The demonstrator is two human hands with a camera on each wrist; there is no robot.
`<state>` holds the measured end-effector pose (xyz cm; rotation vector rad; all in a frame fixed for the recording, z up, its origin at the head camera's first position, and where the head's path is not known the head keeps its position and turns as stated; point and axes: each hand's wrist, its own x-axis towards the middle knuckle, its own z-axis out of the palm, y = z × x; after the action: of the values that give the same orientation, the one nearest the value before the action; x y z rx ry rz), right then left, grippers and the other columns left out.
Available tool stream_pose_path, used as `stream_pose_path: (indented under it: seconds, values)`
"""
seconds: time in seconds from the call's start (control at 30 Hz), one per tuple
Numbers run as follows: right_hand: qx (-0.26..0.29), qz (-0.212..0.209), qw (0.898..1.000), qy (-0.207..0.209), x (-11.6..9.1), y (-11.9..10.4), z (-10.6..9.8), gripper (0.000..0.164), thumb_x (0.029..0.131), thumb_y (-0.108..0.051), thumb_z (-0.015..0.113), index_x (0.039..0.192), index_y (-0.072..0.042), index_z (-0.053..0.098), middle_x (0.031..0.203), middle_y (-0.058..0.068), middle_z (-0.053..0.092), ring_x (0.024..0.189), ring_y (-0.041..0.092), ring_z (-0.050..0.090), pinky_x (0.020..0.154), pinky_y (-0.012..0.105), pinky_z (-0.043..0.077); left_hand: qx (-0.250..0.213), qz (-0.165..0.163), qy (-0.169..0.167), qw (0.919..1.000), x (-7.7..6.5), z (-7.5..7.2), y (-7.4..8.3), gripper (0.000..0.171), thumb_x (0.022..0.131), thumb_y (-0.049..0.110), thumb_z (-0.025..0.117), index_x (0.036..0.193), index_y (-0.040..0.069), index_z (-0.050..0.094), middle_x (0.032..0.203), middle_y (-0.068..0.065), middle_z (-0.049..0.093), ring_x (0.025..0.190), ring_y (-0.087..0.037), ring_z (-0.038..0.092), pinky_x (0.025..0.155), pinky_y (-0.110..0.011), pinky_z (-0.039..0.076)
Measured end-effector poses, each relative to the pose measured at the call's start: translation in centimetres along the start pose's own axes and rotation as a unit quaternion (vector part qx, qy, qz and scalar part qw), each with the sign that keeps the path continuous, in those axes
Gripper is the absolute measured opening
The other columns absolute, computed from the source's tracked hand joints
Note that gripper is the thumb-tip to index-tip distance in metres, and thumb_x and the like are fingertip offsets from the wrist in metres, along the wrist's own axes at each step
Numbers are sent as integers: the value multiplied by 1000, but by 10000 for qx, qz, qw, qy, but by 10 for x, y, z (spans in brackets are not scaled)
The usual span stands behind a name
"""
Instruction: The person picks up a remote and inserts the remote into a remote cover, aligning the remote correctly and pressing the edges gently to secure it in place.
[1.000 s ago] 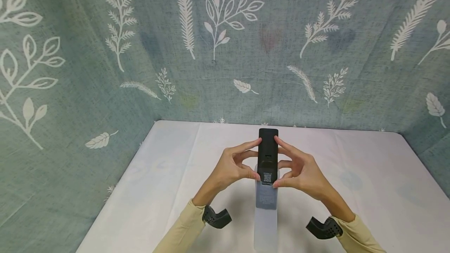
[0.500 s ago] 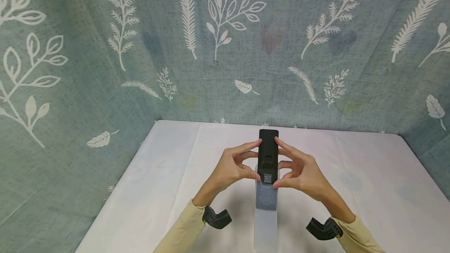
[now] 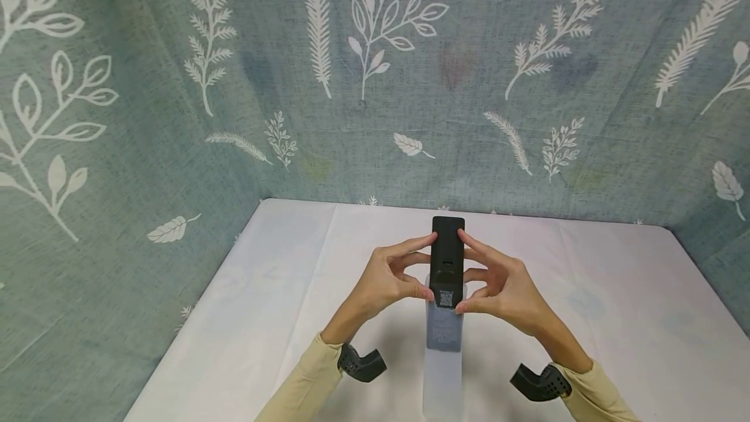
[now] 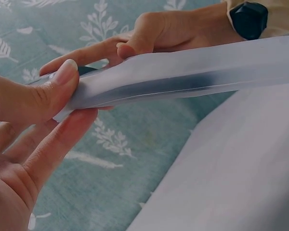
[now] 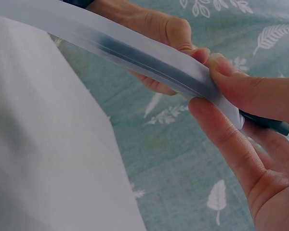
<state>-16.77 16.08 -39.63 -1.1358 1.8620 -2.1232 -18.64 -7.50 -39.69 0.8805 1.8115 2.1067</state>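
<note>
We find left grip [image 3: 381, 279] and right grip [image 3: 505, 285], equally near, pinching opposite edges of the forward-pointing black device [image 3: 448, 247] and sleeve [image 3: 442, 384].

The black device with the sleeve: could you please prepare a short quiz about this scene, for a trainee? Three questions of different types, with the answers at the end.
1. Multiple choice. What sort of mark shows on the black device?
A) a leaf drawing
B) a square code
C) a round red dial
2. True or false. The black device lies wholly inside the translucent sleeve.
3. Fill the gap. The left hand and the right hand hold the device from ____ sides.

Key:
1. B
2. False; part of it sticks out of the sleeve.
3. opposite
</note>
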Motion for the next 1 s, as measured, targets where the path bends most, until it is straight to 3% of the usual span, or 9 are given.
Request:
stream_pose_path:
  seconds: [0.6, 1.0]
  values:
    - [24, 65, 10000, 61, 1, -1, 3, 96, 69, 19, 73, 149, -1, 23, 136, 13, 49, 99, 29, 64, 66, 49, 55, -10, 133, 36, 9999, -2, 0, 1, 79, 69, -17, 74, 139, 11, 49, 140, -6, 49, 113, -38, 56, 73, -46, 56]
    - [-10, 380, 9991, 206, 0, -1, 3, 98, 67, 17, 76, 148, -2, 25, 136, 13, 49, 99, 28, 65, 67, 48, 56, 96, 147, 79, 9998, -2, 0, 3, 79, 69, -17, 74, 139, 9, 49, 139, -6, 50, 111, -28, 59, 73, -46, 56]
